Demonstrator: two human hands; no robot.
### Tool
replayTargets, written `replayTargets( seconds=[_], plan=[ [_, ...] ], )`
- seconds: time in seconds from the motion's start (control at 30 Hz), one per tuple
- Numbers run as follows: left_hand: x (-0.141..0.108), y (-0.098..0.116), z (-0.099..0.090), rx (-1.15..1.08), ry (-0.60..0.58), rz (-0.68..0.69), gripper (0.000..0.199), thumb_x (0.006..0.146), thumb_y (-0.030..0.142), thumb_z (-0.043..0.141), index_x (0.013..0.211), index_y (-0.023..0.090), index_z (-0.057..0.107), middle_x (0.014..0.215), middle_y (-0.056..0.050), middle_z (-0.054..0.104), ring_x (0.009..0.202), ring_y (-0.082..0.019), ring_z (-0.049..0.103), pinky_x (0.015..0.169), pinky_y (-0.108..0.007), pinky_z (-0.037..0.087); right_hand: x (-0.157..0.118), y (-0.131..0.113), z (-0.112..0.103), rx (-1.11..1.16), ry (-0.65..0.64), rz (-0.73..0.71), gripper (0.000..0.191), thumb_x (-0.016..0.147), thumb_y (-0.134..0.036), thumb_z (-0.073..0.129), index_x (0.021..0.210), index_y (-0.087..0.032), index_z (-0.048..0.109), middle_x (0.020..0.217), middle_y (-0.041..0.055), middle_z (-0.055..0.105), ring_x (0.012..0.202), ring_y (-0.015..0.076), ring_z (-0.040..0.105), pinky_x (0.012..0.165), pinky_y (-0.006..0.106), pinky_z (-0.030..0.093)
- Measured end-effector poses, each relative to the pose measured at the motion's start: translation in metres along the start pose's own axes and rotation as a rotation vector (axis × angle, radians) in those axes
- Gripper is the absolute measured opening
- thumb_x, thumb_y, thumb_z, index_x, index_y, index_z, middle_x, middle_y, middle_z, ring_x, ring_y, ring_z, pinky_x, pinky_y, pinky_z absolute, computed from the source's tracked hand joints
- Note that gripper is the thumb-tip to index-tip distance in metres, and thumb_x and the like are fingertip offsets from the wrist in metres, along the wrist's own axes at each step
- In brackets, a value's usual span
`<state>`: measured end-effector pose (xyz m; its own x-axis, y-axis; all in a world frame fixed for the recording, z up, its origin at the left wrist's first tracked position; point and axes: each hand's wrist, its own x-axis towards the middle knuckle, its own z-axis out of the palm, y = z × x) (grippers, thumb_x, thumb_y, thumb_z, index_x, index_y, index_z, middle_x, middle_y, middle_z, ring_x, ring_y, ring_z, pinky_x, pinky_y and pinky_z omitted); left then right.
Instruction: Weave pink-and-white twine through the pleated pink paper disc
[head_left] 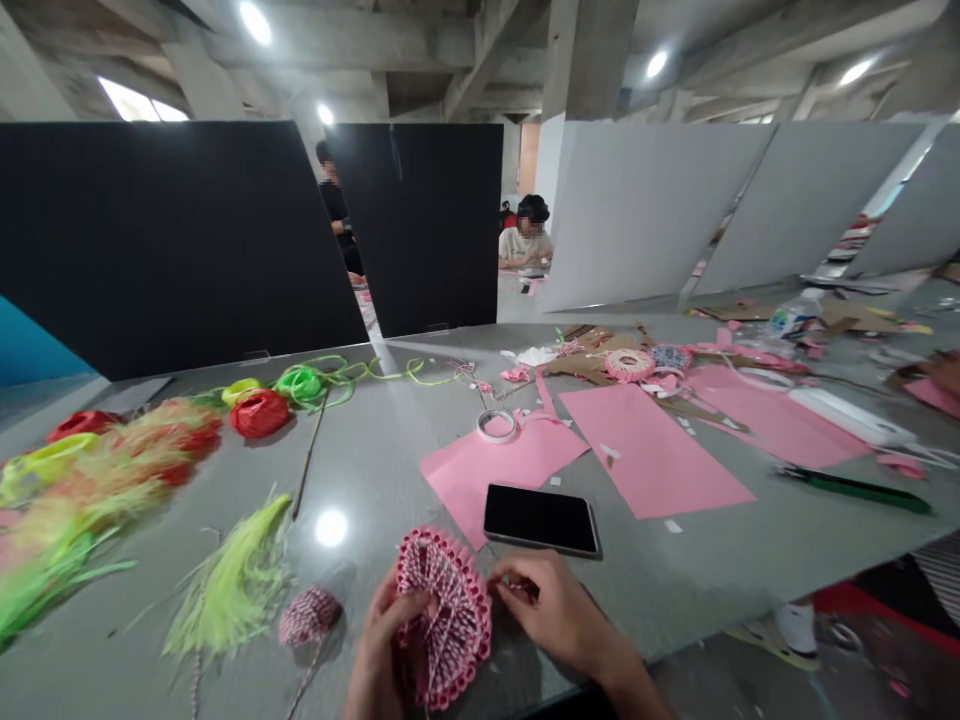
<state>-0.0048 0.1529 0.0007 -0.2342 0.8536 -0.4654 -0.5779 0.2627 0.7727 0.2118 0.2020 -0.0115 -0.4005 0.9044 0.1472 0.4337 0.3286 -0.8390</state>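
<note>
Near the front edge of the table, my left hand [390, 625] grips a round pink woven disc [457, 620], its thumb pressed on the centre. Pink and white twine runs like spokes from the middle to a scalloped rim of small pink loops. Just right of that rim, my right hand [551, 605] is closed in a pinch on a thin strand of twine, mostly hidden by the fingers. A small ball of the same twine [309, 615] lies left of the disc, one strand trailing toward the bottom edge. A black phone [540, 520] rests just beyond my hands.
Pink paper sheets [652, 450] and a tape roll [496, 427] lie past the phone. A green-handled cutter [855, 488] is at right. Yellow-green fringe [232, 580], a thin stick [309, 455] and red twine [259, 413] sit left. Black panels [180, 240] stand behind; people work beyond.
</note>
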Motion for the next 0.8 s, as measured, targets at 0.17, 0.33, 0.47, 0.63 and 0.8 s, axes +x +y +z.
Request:
replayTargets(
  seconds=[0.17, 0.33, 0.47, 0.63, 0.8],
  plan=[
    [-0.001, 0.003, 0.005, -0.022, 0.005, -0.007, 0.059, 0.057, 0.02, 0.093, 0.112, 0.021, 0.075, 0.095, -0.002, 0.085, 0.096, -0.032, 0.082, 0.081, -0.037, 0.065, -0.005, 0.003, 0.0, -0.014, -0.023, -0.061, 0.031, 0.09, -0.026, 0.073, 0.12, -0.019, 0.077, 0.07, -0.0037, 0.061, 0.063, 0.0149, 0.054, 0.063, 0.026, 0.038],
    [-0.012, 0.0, 0.016, 0.037, -0.036, 0.03, 0.062, 0.049, 0.015, 0.095, 0.11, 0.018, 0.08, 0.099, -0.005, 0.086, 0.104, -0.036, 0.081, 0.087, -0.038, 0.064, -0.005, 0.008, 0.003, -0.202, -0.09, -0.138, 0.012, 0.082, -0.013, 0.069, 0.089, -0.021, 0.074, 0.072, -0.0019, 0.065, 0.065, 0.0154, 0.053, 0.063, 0.028, 0.032],
    [-0.015, -0.007, 0.02, 0.086, -0.085, 0.082, 0.057, 0.056, 0.019, 0.095, 0.112, 0.021, 0.082, 0.106, -0.006, 0.086, 0.111, -0.037, 0.079, 0.092, -0.039, 0.063, -0.005, 0.01, 0.002, -0.232, -0.082, -0.158, 0.014, 0.078, -0.007, 0.062, 0.072, -0.02, 0.064, 0.071, 0.0007, 0.067, 0.065, 0.0156, 0.052, 0.062, 0.029, 0.029],
    [-0.014, -0.006, 0.016, 0.146, -0.069, 0.089, 0.05, 0.055, 0.021, 0.094, 0.104, 0.021, 0.082, 0.109, -0.008, 0.085, 0.114, -0.04, 0.077, 0.094, -0.042, 0.063, -0.011, 0.0, -0.008, -0.171, -0.075, -0.219, 0.01, 0.078, -0.012, 0.067, 0.083, -0.021, 0.065, 0.075, -0.001, 0.068, 0.065, 0.0146, 0.054, 0.06, 0.026, 0.031],
    [-0.014, -0.006, 0.013, 0.092, -0.088, 0.0, 0.061, 0.058, 0.031, 0.094, 0.117, 0.025, 0.079, 0.108, -0.006, 0.086, 0.112, -0.043, 0.078, 0.093, -0.05, 0.065, -0.019, -0.004, -0.008, -0.021, -0.16, -0.264, 0.016, 0.072, -0.015, 0.068, 0.085, -0.022, 0.062, 0.076, -0.0043, 0.065, 0.064, 0.012, 0.053, 0.058, 0.022, 0.035]
  ],
)
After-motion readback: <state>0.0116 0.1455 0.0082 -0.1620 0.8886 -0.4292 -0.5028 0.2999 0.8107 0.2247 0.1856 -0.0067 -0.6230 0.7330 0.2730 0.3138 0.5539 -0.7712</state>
